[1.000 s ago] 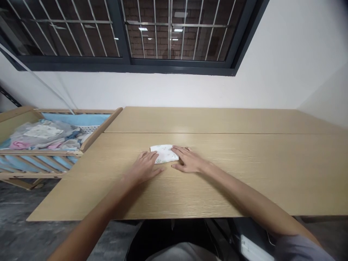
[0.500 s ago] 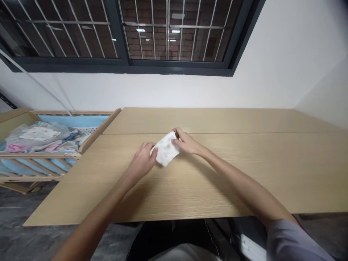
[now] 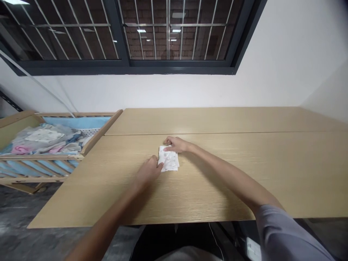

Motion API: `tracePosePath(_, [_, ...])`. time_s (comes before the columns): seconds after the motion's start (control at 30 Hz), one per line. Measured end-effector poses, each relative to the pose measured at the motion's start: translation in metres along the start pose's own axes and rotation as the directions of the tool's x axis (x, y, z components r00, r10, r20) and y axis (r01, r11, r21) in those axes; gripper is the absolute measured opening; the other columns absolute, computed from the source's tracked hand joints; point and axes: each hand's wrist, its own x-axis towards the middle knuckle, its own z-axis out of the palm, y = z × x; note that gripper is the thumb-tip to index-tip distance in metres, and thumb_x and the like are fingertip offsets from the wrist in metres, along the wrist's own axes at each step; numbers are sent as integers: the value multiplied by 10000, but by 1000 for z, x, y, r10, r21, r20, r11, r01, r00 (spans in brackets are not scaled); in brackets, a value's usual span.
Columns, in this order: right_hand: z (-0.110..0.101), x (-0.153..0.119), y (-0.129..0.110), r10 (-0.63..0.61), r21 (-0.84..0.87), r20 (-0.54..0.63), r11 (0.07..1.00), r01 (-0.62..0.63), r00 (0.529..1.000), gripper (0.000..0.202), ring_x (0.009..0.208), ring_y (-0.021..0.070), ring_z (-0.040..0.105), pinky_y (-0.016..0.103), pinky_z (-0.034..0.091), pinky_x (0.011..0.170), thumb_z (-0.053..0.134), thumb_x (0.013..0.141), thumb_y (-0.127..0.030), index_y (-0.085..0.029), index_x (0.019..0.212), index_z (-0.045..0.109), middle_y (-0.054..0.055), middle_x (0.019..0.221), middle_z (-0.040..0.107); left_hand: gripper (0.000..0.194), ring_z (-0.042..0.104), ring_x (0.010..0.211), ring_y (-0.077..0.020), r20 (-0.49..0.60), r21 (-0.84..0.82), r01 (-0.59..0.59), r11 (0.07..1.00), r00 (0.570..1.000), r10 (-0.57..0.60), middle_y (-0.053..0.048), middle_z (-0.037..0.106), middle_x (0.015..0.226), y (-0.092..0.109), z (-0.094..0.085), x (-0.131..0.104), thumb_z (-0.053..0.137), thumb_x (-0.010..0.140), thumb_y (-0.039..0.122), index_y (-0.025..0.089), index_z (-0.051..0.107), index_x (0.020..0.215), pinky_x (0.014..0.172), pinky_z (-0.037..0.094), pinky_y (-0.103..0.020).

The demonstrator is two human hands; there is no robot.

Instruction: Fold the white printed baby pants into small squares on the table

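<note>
A small folded white cloth (image 3: 169,161) with a faint dark print lies on, or just above, the light wooden table (image 3: 217,174). My left hand (image 3: 150,169) grips its left edge, thumb on top and fingers curled at the side. At the far edge, my right hand (image 3: 176,144) pinches the cloth, with the thumb on its upper face. Several layers show at the cloth's right and near edges. The undersides of the fingers are hidden.
Left of the table stands a wooden crib (image 3: 102,132) with blue lining, holding plastic-wrapped items and clothes (image 3: 45,137). Behind the table is a white wall (image 3: 174,90) below a barred window (image 3: 174,36). A white object (image 3: 253,249) sits below the table's front edge.
The cloth has turned from a slanted position to nearly square with the table and sits slightly lower in view. Both hands have turned with it, still holding it.
</note>
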Motion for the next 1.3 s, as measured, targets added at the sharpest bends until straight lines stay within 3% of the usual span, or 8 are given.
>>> tracePosePath(0.13, [-2,-10,-10,-102,-137,-19,986,98,995,488,1159,287,639,398,516,936,573,988,-444,-133,1361,532,179,1309,651,479,619,1151,-426,-121,138,-21,990,992,38,-289,667,1186,21,5,-26,437,981,412,39,589,1241,941,470,-546])
tracePosePath(0.27, [1,-34,-33,-406,-259,20,881,397,914,585,1477,291,370,502,285,1196,355,1061,-482,-168,1554,366,151,1603,390,708,432,1401,-453,-248,211,-180,961,941,231,-287,499,1484,39,33,-60,451,961,556,48,461,1455,1087,404,-584])
tracePosePath(0.43, [26,-59,-44,-594,-192,244,745,638,767,620,1560,200,172,402,133,1266,342,1073,-424,-143,1614,229,111,1670,234,724,478,1372,-465,-142,345,-143,928,969,202,-341,546,1415,51,67,-78,440,978,548,-54,557,1363,1075,434,-574])
tracePosePath(0.57, [41,-58,-32,-632,-172,294,703,690,717,617,1561,202,165,395,98,1275,388,1070,-406,-127,1605,260,119,1653,276,654,522,1339,-456,-130,443,-90,892,978,163,-329,606,1349,59,67,-77,450,995,499,-51,619,1307,1069,451,-543])
tracePosePath(0.67, [39,-47,-20,-629,-163,266,718,677,731,581,1557,196,183,386,104,1276,377,1076,-397,-165,1602,288,92,1655,282,677,529,1332,-454,-134,450,-86,889,978,162,-324,588,1377,62,61,-75,470,987,510,-48,585,1354,1049,475,-525])
tracePosePath(0.97, [8,0,21,-488,-152,195,842,518,851,587,1556,215,187,420,77,1271,411,1060,-454,-227,1593,311,32,1669,248,670,507,1356,-443,-169,387,-66,920,975,141,-332,470,1489,59,63,-73,496,981,469,-31,515,1426,1057,470,-519])
tracePosePath(1.17, [4,5,19,-430,-144,197,877,459,881,603,1558,210,181,403,81,1274,382,1058,-481,-193,1585,333,47,1667,256,639,489,1369,-431,-186,350,-69,934,972,141,-322,475,1494,59,66,-77,483,984,444,-18,517,1425,1065,444,-519])
tracePosePath(1.3, [-5,-6,13,-323,-134,57,935,328,945,687,1564,251,154,442,96,1272,343,1047,-556,-197,1622,235,79,1692,172,549,561,1277,-362,-167,293,-85,952,976,138,-245,582,1405,52,41,-68,425,1004,454,77,557,1381,1020,461,-474])
